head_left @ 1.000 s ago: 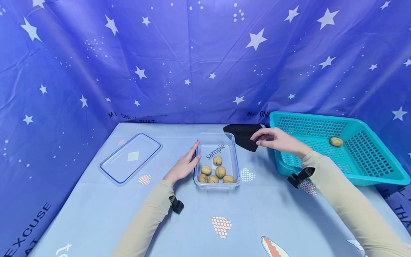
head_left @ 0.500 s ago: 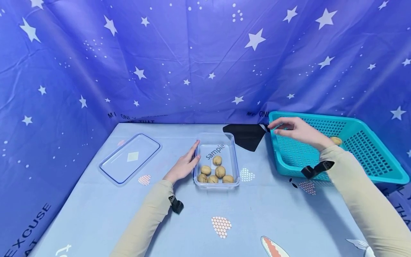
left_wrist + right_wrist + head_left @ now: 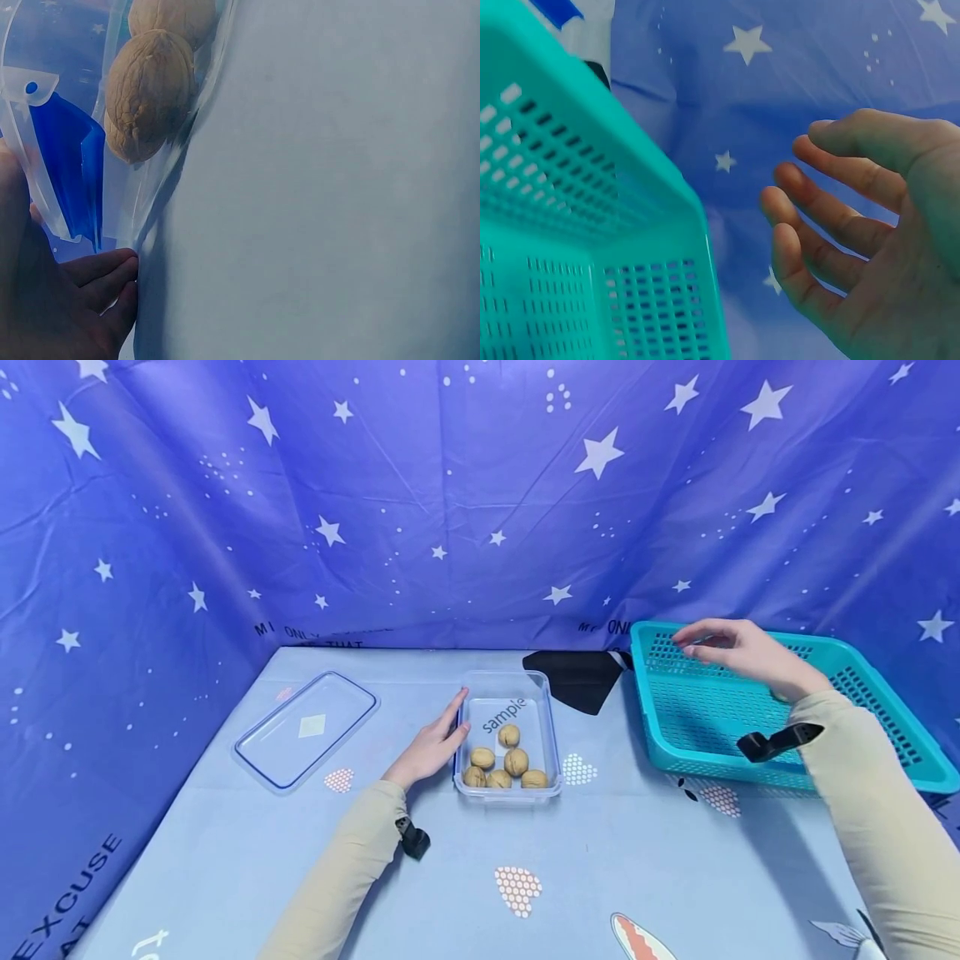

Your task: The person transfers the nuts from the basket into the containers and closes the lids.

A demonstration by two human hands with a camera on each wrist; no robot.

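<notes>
Over the teal basket [image 3: 885,752] at the table's right, our right hand [image 3: 738,647] hovers, fingers loose and holding nothing. Our left hand [image 3: 431,745] rests flat-fingered against the clear box [image 3: 551,727] of walnuts [image 3: 514,761] at center; keep it braced there.

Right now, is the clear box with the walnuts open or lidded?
Open. The clear box has no lid on; five walnuts lie uncovered inside, and its lid lies flat on the table, apart, to its left.

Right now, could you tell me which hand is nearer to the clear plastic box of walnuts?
The left hand: its straight fingers rest against the clear plastic box of walnuts. The right hand hovers over the teal mesh basket, well away.
</notes>
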